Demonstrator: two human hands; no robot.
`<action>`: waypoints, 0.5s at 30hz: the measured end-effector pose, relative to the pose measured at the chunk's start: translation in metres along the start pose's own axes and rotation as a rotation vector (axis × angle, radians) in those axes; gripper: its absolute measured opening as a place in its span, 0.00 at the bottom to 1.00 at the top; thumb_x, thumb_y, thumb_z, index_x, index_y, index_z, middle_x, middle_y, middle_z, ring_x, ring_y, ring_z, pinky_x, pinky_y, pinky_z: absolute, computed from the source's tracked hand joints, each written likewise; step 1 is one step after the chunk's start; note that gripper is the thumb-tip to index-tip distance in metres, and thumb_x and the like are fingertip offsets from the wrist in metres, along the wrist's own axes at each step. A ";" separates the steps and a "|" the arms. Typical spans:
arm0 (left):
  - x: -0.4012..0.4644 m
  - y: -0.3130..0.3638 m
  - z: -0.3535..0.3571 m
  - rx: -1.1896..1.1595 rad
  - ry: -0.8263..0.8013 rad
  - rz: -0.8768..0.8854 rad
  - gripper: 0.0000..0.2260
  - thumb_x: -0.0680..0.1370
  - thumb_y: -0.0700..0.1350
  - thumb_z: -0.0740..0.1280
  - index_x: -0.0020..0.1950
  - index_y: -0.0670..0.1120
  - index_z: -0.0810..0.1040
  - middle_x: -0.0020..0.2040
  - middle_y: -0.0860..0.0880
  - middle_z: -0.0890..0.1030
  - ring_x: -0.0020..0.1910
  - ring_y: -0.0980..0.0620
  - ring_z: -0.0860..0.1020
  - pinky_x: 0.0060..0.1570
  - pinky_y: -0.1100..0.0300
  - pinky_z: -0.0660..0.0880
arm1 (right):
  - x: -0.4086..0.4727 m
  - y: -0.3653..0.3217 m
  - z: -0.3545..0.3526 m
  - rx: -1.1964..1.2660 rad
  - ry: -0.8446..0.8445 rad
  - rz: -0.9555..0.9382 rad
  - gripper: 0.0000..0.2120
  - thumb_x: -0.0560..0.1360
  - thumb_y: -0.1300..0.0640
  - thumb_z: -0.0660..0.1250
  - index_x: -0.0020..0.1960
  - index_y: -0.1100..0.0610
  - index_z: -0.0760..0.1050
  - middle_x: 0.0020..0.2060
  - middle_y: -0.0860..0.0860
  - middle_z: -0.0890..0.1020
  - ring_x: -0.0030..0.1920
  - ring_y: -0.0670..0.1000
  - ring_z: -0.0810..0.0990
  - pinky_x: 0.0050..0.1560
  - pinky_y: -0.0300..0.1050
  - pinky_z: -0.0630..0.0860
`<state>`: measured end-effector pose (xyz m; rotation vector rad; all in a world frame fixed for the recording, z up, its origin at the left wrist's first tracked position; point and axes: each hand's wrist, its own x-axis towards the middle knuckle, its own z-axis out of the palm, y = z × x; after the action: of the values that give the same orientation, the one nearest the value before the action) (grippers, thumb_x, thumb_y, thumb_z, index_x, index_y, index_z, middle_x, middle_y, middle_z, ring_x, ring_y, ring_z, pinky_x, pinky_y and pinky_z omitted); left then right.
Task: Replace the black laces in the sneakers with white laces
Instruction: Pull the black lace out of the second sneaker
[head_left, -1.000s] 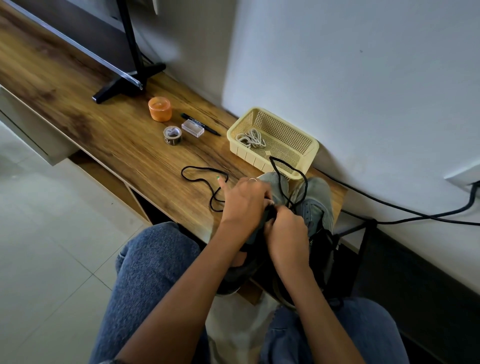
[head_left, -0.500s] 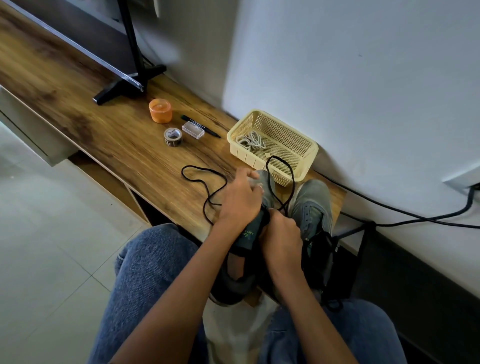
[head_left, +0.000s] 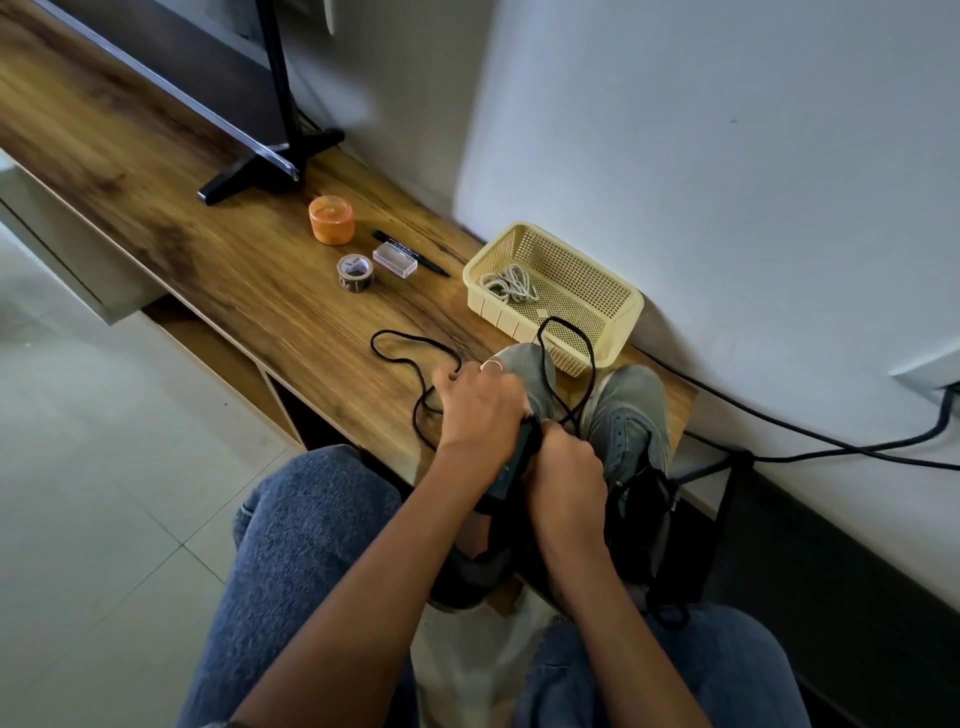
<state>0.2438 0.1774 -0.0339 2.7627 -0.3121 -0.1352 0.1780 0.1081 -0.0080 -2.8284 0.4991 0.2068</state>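
Two grey sneakers stand toes-away at the near end of the wooden bench. My left hand (head_left: 475, 410) grips the left sneaker (head_left: 524, 364) over its lacing area. Beside it, my right hand (head_left: 563, 467) is closed on the black lace (head_left: 410, 347) at that shoe's tongue. The lace loops up over the toe and trails left across the wood. The right sneaker (head_left: 631, 415) stands untouched, its eyelets showing no lace. White laces (head_left: 509, 283) lie bundled in the yellow basket (head_left: 613, 332) behind the shoes.
On the bench (head_left: 234, 260) sit an orange jar (head_left: 331, 219), a tape roll (head_left: 355, 272), a small clear box (head_left: 395, 260) and a black pen (head_left: 415, 252). A black stand foot (head_left: 270, 166) lies further left. Black cables (head_left: 805, 441) run along the wall at right.
My left hand shifted forward over the left sneaker and my right hand slid down toward its tongue. The black lace loop over the toe changed shape and moved slightly.
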 end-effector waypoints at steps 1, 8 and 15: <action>-0.001 0.002 0.000 0.007 0.006 -0.005 0.08 0.80 0.46 0.63 0.57 0.50 0.77 0.60 0.49 0.73 0.60 0.49 0.71 0.64 0.45 0.60 | 0.000 0.000 0.000 0.005 0.003 0.003 0.11 0.79 0.62 0.56 0.60 0.58 0.70 0.53 0.57 0.79 0.54 0.61 0.78 0.45 0.50 0.72; 0.012 -0.007 -0.028 -0.824 0.528 -0.395 0.05 0.83 0.44 0.57 0.54 0.46 0.71 0.54 0.48 0.70 0.44 0.55 0.72 0.51 0.50 0.76 | 0.000 0.003 0.004 0.037 0.034 0.019 0.14 0.77 0.65 0.56 0.61 0.59 0.71 0.51 0.59 0.79 0.52 0.62 0.78 0.42 0.49 0.72; 0.005 -0.007 -0.020 -0.465 0.334 -0.159 0.12 0.78 0.41 0.62 0.59 0.52 0.73 0.61 0.53 0.74 0.61 0.52 0.69 0.62 0.52 0.57 | 0.000 0.004 0.005 0.026 0.021 0.004 0.14 0.77 0.66 0.57 0.60 0.60 0.72 0.51 0.59 0.80 0.52 0.61 0.78 0.40 0.48 0.69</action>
<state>0.2525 0.1890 -0.0182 2.2923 0.0277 0.1907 0.1763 0.1061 -0.0138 -2.8077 0.5078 0.1697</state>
